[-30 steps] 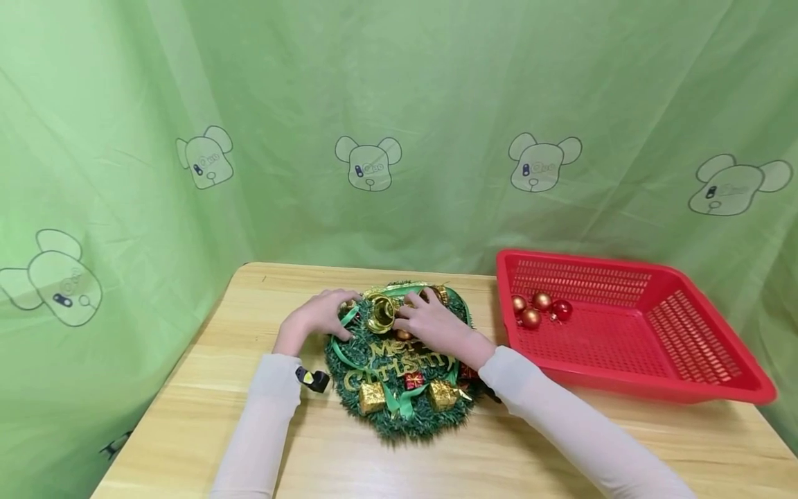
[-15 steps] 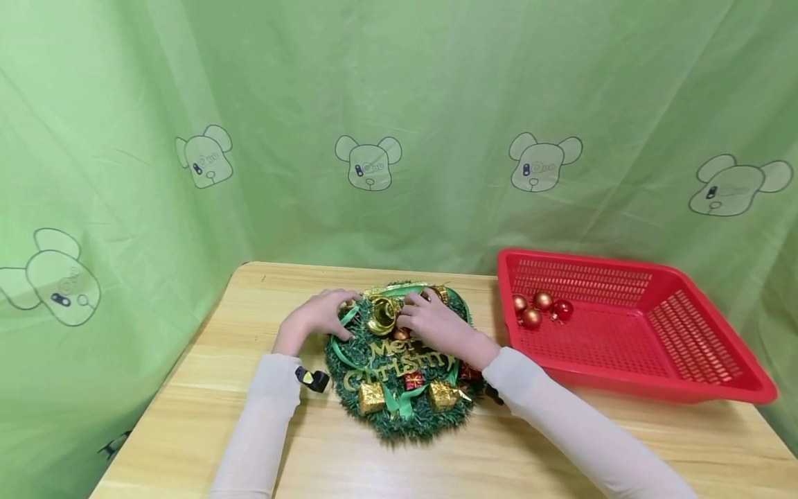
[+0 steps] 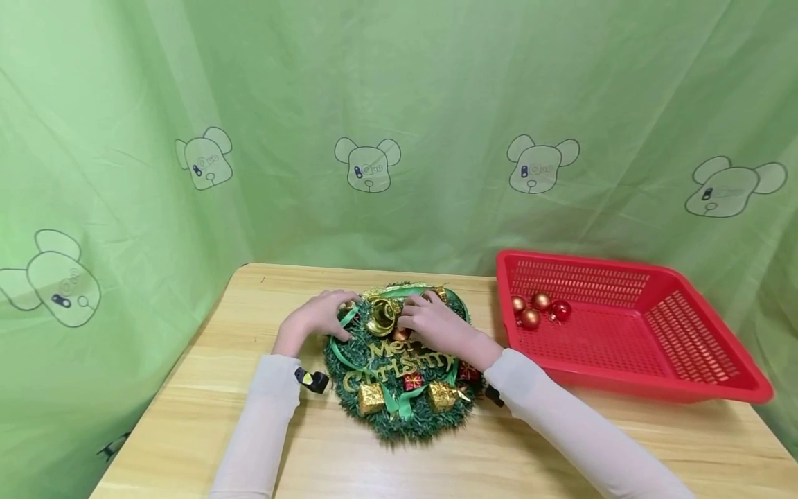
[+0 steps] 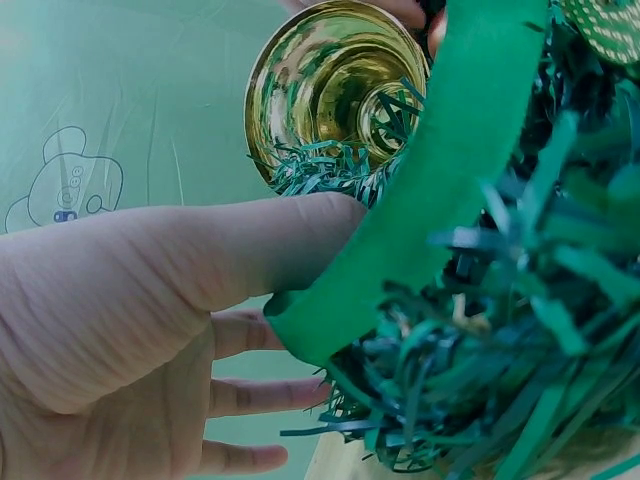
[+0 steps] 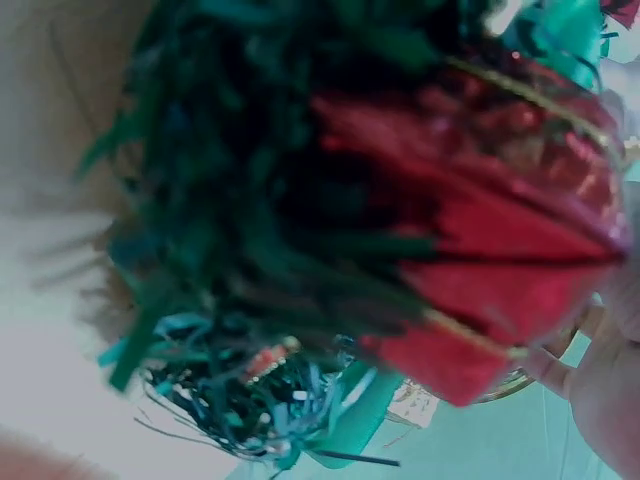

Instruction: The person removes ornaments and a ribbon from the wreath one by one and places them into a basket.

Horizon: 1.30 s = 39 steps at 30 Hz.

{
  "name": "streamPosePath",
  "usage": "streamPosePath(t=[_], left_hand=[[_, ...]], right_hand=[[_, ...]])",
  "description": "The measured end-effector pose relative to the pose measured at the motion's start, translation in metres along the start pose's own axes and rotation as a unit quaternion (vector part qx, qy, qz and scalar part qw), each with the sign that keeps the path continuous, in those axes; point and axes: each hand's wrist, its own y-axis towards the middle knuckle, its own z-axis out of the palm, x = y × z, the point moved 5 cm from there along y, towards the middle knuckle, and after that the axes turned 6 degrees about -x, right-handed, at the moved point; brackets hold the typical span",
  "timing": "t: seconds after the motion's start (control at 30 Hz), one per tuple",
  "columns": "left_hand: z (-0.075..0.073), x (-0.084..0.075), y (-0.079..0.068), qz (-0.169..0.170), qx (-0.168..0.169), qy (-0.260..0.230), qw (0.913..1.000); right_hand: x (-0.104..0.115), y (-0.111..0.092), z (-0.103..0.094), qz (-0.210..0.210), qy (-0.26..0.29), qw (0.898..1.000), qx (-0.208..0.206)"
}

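Note:
A green tinsel Christmas wreath (image 3: 411,426) with gold "Merry Christmas" lettering lies on the table. At its far left edge, my left hand (image 3: 318,315) holds the garland, thumb on the near side by a green ribbon (image 4: 430,200) and fingers beyond. The right hand (image 3: 436,326) reaches across from the right, its fingers curled at a gold bell (image 3: 382,317) whose mouth faces up. Fingertips show behind the bell's rim in the left wrist view. A copper-gold ball (image 3: 401,335) sits just below these fingers. A red gift box (image 5: 490,260) fills the right wrist view.
To the right stands a red perforated basket (image 3: 623,384). Gold balls (image 3: 541,301) and a red ball (image 3: 561,310) lie in its left corner. Gold gift boxes (image 3: 371,399) decorate the wreath's near side. A green curtain (image 3: 436,208) hangs behind the wooden table (image 3: 206,416).
The right hand has shifted slightly to the right, and the bell's mouth has turned a little. More of the copper-gold ball shows. My left hand has stayed in place.

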Motion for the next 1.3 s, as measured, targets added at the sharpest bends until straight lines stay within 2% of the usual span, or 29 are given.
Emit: streamPosePath(t=[0.23, 0.53, 0.83, 1.1, 1.3], left_hand=[[0.0, 0.0, 0.0, -0.002, -0.002, 0.0, 1.0], [0.0, 0.0, 0.0, -0.002, 0.001, 0.003, 1.0], [0.001, -0.001, -0.001, -0.005, 0.001, 0.001, 1.0], [0.001, 0.001, 0.0, -0.003, 0.001, 0.004, 1.0], [0.001, 0.0, -0.001, -0.004, 0.004, -0.002, 1.0]], right_hand=[[0.004, 0.001, 0.0, -0.013, -0.026, 0.999, 0.015], [0.005, 0.004, 0.012, -0.019, -0.066, 0.996, 0.056], [0.005, 0.002, 0.017, -0.046, -0.1, 0.994, 0.008], [0.005, 0.001, 0.017, -0.043, -0.104, 0.993, 0.023], [0.008, 0.0, 0.021, -0.053, -0.116, 0.992, 0.008]])
